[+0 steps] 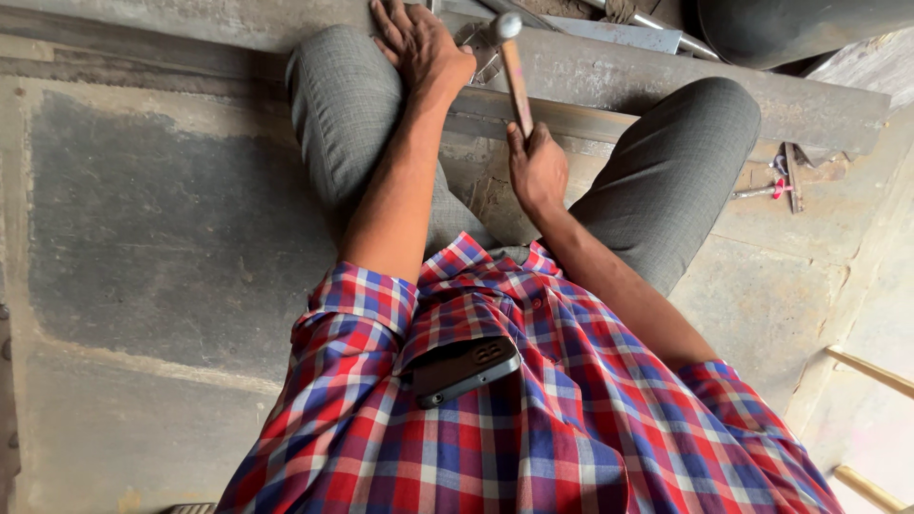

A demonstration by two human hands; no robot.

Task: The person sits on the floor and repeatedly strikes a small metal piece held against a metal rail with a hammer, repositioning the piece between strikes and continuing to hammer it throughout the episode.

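Head view: right hand (536, 171) grips wooden handle of hammer (509, 57), head raised over metal piece (481, 52). Left hand (419, 43) lies open, pressing beside that piece.

The short-sleeved cotton shirt (533, 419) filling the lower middle of the frame is checked in red, blue and white, and a black flat phone (465, 368) sits in its chest pocket. The trousers (666, 181) across the upper middle are grey with a fine woven check. The wooden-handled hammer (514, 67) at top centre has a pale reddish-brown handle and a shiny silver-grey head, and the concrete floor (143, 238) at left is dull grey with paler patches.
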